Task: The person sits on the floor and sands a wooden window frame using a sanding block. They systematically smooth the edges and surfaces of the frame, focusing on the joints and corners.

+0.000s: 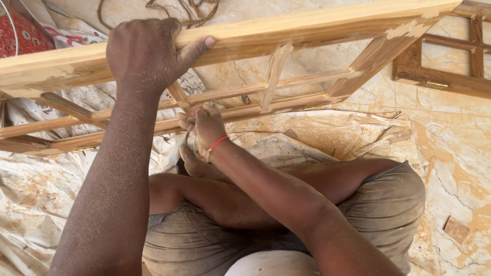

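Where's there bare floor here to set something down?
Bare marble floor lies right of the knee, between the sheet and a small wood scrap. Under the frame it is crowded: both hands, left and right, work there.

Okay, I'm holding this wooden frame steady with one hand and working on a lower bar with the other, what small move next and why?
Probably keep the left hand clamped on the frame's top rail and slide the right hand a little along the bar. The right hand is pressed against that bar, and sawdust coats both arms.
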